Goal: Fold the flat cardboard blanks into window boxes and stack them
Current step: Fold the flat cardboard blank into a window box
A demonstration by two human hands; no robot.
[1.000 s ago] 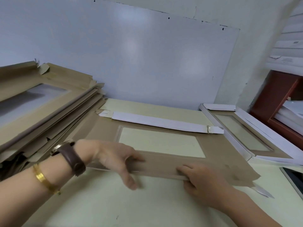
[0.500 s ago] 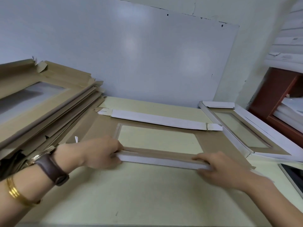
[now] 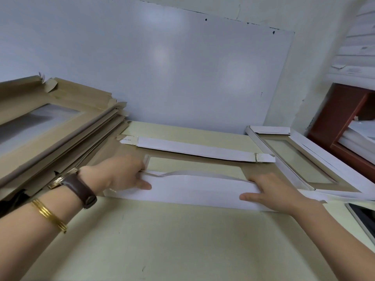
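The cardboard blank (image 3: 261,169) lies brown side up on the pale table (image 3: 182,240), between the leaning stack of flat blanks (image 3: 50,122) and one folded window box (image 3: 304,165) parked to the right, so supply and output each sit within reach. Its near flap (image 3: 194,189) is turned over, white face showing. The left hand (image 3: 121,175) pinches that flap's left end, fingers curled behind its edge and thumb on the white face. The right hand (image 3: 272,191) lies on the right end with fairly straight fingers, pressing rather than gripping. One hand at each end looks meant to crease the long fold evenly, though the middle bows up slightly. The far flap (image 3: 194,149) is already folded. Small print (image 3: 125,139) on its left tab is too small to read; I see no brand.
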